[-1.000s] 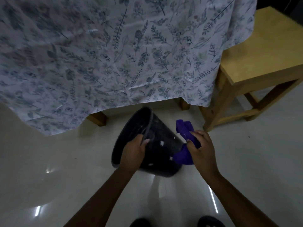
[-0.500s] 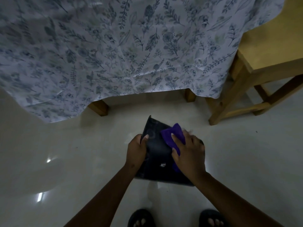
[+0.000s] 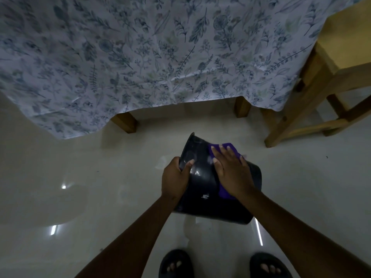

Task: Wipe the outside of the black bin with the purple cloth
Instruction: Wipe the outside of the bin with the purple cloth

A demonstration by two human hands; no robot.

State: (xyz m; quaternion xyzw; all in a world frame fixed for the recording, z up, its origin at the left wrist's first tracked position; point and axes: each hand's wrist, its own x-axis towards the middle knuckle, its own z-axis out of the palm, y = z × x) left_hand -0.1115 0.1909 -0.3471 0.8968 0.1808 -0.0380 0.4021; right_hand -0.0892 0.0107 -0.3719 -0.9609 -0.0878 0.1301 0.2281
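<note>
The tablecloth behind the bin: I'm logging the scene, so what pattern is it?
The tablecloth is white with blue-grey leaf and flower sprigs, seen in the head view.

Dim room with a glossy pale tiled floor [image 3: 84, 193] catching small light reflections. A leaf-printed white cloth [image 3: 160, 57] drapes over furniture with short wooden legs [image 3: 125, 122]. A wooden stool [image 3: 329, 81] stands at right.

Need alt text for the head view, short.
A right hand presses a purple cloth flat against the outside of a tilted round black plastic bin, while the left hand grips its rim, above a glossy pale floor.
</note>
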